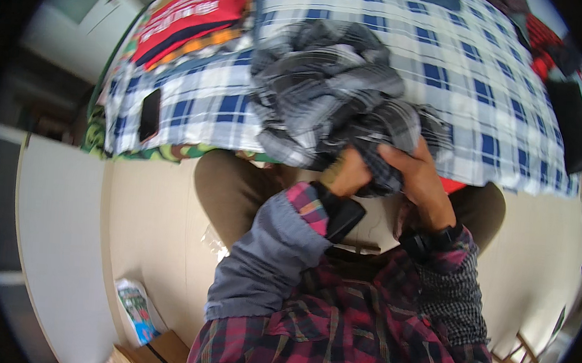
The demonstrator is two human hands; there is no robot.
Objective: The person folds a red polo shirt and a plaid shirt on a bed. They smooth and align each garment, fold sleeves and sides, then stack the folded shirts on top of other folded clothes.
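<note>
A crumpled grey, black and white plaid garment [325, 83] lies bunched at the near edge of the bed, part of it hanging toward my lap. My left hand [350, 173] is closed on a dark fold at its near end, fingers mostly tucked into the cloth and slightly blurred. Close by on the right, my right hand [420, 180] grips the same end, with its thumb lying over the fabric. The garment's collar, sleeves or hem cannot be made out in the bundle.
A blue-and-white checked sheet [459, 92] covers the bed. Folded clothes with a red one [195, 13] on top stand at the far left, near a black phone [150, 115]. More clothes [544, 41] lie far right. A cardboard box [157, 354] stands on the floor, lower left.
</note>
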